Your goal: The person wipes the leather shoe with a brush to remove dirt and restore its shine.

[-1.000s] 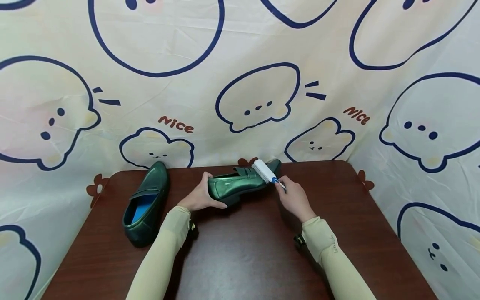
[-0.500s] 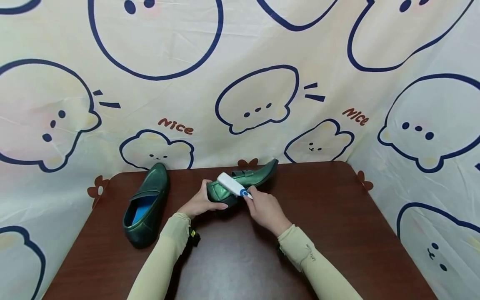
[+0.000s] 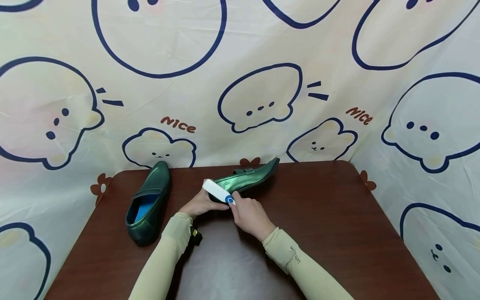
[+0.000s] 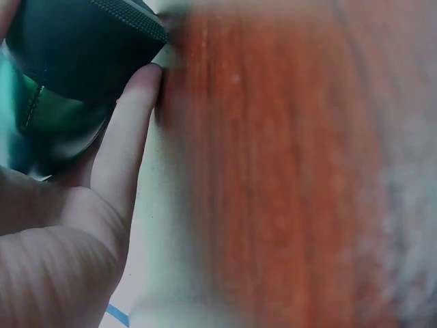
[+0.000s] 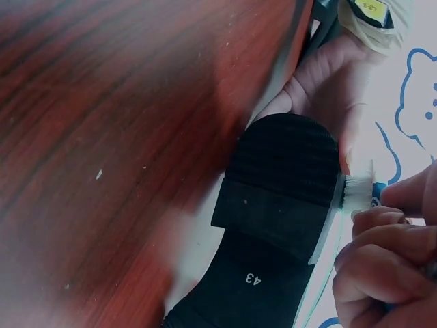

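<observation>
Brush (image 3: 216,191) gripped by the right hand (image 3: 250,215) touches 1 green shoe (image 3: 248,179), whose heel (image 5: 283,160) the left hand (image 3: 199,204) holds.

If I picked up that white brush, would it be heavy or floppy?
Probably light: the white brush looks slim, and the right hand alone holds it. Its back looks straight, so it should feel stiff rather than floppy. The bristles look thin in the right wrist view, so they might bend if pushed.

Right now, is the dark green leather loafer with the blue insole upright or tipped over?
Upright: in the head view, the loafer rests on the brown wood-grain table, its opening facing up, blue insole visible.
</observation>
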Demonstrator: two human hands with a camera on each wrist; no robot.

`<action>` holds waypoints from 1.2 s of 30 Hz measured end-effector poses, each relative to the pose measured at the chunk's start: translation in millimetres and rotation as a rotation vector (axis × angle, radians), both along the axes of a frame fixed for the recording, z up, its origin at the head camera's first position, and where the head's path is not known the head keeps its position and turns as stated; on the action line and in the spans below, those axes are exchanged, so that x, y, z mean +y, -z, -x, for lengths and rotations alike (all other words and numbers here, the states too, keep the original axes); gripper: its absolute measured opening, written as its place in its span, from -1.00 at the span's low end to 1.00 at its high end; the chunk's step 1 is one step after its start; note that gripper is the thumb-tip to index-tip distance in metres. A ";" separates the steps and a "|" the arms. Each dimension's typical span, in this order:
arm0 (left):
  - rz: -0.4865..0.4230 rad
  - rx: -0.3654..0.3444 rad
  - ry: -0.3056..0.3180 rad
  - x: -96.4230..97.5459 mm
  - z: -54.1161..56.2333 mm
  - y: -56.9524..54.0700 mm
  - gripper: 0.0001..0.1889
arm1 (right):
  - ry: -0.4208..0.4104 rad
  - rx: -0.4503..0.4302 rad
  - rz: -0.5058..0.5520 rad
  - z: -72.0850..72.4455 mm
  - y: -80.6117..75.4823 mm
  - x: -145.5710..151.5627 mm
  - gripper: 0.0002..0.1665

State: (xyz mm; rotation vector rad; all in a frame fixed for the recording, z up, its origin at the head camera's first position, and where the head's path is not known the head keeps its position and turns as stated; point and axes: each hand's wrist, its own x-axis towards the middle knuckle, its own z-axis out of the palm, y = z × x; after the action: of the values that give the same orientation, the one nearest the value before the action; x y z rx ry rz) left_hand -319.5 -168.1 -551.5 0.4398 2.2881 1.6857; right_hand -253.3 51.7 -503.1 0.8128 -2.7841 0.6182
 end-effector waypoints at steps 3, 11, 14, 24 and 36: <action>-0.002 -0.016 -0.004 0.2 1.7 -0.3 0.02 | 0.014 0.042 -0.016 0.7 -0.2 0.8 -0.85; 0.009 -0.118 -0.047 2.6 1.8 -2.3 0.17 | 0.170 0.062 0.014 15.0 0.2 34.5 -0.84; -0.012 -0.145 -0.037 2.4 1.9 -2.2 0.17 | 0.251 0.081 0.036 21.5 -0.3 53.6 -0.85; -0.033 -0.162 -0.046 4.2 0.4 2.1 0.17 | 0.164 -0.001 0.107 11.5 -6.7 38.5 -0.82; -0.033 -0.158 -0.071 1.3 -4.2 3.0 0.23 | 0.104 0.053 0.012 5.3 2.4 4.0 -0.82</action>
State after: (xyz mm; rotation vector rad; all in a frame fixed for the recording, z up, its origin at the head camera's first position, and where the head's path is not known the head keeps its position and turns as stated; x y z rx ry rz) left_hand -315.3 -166.8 -554.4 0.2250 2.1888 1.7277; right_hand -258.6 55.7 -505.4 0.6665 -2.7511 0.5865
